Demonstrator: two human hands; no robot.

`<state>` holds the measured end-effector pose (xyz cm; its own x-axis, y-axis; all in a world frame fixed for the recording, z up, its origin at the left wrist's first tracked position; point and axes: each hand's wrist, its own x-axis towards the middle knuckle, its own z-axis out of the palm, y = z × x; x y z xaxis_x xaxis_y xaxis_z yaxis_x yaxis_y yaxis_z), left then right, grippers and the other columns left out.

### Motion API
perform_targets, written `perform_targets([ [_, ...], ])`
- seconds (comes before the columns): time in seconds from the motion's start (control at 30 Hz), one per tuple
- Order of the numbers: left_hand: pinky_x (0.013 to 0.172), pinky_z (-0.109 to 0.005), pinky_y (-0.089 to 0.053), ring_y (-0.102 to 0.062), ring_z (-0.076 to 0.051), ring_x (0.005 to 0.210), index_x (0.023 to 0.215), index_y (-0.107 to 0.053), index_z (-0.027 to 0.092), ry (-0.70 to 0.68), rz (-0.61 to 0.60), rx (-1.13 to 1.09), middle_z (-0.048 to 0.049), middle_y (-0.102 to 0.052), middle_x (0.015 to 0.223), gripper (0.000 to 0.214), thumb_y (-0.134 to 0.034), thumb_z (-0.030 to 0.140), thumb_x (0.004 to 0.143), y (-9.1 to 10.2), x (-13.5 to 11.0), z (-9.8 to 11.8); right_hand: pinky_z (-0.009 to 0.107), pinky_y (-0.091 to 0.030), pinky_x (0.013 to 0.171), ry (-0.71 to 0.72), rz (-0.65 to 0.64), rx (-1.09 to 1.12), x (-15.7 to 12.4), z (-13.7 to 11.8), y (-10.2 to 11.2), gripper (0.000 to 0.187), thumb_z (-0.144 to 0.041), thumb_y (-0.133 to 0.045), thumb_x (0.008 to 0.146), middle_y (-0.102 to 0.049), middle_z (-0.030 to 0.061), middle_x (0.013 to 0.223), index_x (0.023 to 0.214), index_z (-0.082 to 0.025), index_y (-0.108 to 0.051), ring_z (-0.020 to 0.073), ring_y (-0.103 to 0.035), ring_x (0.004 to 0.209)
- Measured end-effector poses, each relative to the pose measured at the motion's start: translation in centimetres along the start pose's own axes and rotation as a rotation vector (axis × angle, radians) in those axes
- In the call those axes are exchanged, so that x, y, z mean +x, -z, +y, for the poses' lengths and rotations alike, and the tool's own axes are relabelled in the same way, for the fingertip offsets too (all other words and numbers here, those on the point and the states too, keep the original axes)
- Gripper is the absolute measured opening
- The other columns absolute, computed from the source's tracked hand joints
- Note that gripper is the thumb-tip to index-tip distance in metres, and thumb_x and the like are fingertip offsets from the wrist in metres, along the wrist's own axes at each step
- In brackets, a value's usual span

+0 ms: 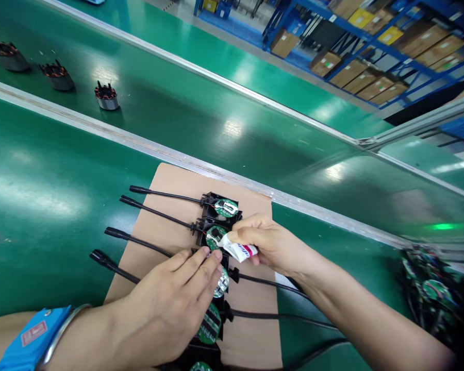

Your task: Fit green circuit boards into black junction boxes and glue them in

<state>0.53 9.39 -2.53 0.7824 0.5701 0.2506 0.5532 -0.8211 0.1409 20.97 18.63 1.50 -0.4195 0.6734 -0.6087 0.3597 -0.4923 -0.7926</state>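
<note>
My right hand [261, 237] pinches a white squeeze tube [237, 250] with red and blue print. The tube's nozzle end meets a round green circuit board [212, 236] on which some white paste shows. Palm down, my left hand [174, 299] lies across the row of black housings, its fingers stretched out beside that board and partly hiding others. At the far end of the row, another round board [226, 207] carries a loop of white paste. Closer to me sit a board with white patches [221, 283] and one with dark strips [210, 324].
Under the row lies a cardboard sheet [251, 330]. Black cables [162, 195] stick out on both sides. Several copper-wound stators [106, 96] stand on the green strip beyond a metal rail [139, 141]. A heap of wired boards [435, 293] lies at right.
</note>
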Motion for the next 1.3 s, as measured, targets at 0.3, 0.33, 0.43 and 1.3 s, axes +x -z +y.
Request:
perform_targets([
  [0.3, 0.106, -0.038, -0.031, -0.043, -0.029, 0.13, 0.135, -0.047, 0.005, -0.002, -0.012, -0.015, -0.0165, -0.043, 0.144, 0.052, -0.042, 0.026, 0.088, 0.2, 0.0, 0.0, 0.019, -0.021, 0.033, -0.013, 0.019, 0.007, -0.6, 0.7, 0.7, 0.033, -0.035, -0.064, 0.069, -0.042, -0.0046, 0.04, 0.045, -0.016, -0.052, 0.0049, -0.032, 0.037],
  [0.33, 0.106, -0.038, -0.032, -0.042, -0.029, 0.13, 0.136, -0.046, 0.005, -0.002, -0.018, -0.017, -0.0167, -0.042, 0.144, 0.052, -0.042, 0.026, 0.089, 0.2, 0.0, 0.0, 0.019, -0.02, 0.033, -0.012, 0.03, 0.005, -0.6, 0.7, 0.8, 0.033, -0.036, -0.064, 0.069, -0.042, -0.0044, 0.04, 0.045, -0.016, -0.053, 0.0049, -0.032, 0.037],
  [0.43, 0.106, -0.038, -0.032, -0.041, -0.03, 0.131, 0.137, -0.044, 0.004, -0.006, -0.037, -0.024, -0.0173, -0.04, 0.146, 0.053, -0.042, 0.027, 0.089, 0.3, -0.1, -0.1, 0.019, -0.019, 0.033, -0.009, 0.056, 0.012, -0.6, 0.7, 1.1, 0.033, -0.036, -0.065, 0.067, -0.041, -0.0042, 0.039, 0.045, -0.015, -0.054, 0.0048, -0.032, 0.036],
  [1.3, 0.073, -0.035, -0.047, -0.058, -0.021, 0.079, 0.097, -0.066, 0.013, 0.099, 0.165, -0.349, -0.008, -0.068, 0.092, 0.025, -0.046, 0.012, 0.081, 2.2, -0.2, -1.1, 0.021, -0.016, 0.035, -0.028, -0.063, 0.134, -3.0, 1.7, -1.5, 0.034, -0.037, -0.061, 0.072, -0.047, -0.0025, 0.037, 0.046, -0.016, -0.055, 0.0046, -0.03, 0.033],
])
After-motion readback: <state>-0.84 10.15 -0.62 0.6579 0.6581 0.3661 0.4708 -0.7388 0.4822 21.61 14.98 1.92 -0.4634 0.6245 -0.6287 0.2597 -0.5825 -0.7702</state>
